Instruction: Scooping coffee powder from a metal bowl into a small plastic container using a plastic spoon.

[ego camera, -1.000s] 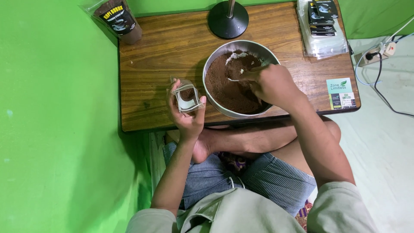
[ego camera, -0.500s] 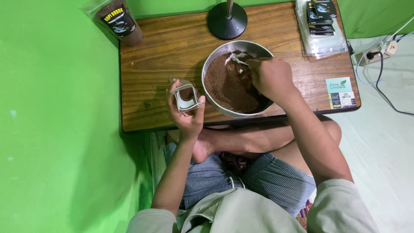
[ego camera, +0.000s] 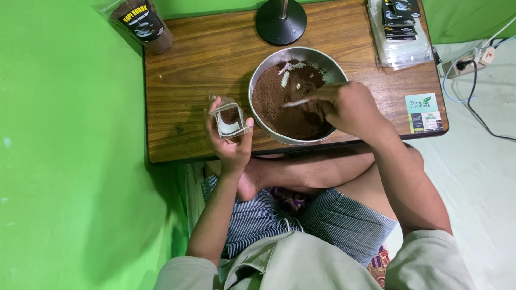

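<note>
Gripping spoon (ego camera: 299,101) between right fingers (ego camera: 328,96)

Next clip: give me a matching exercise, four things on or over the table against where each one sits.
Things:
1. metal bowl
2. small pouch
3. filled bag
4. spoon

Places:
A. far left corner of the table
B. in the left hand, mouth open
C. middle of the table, holding brown powder
D. in the right hand, over the powder

Pairs: 1-C, 2-B, 3-A, 4-D
</note>
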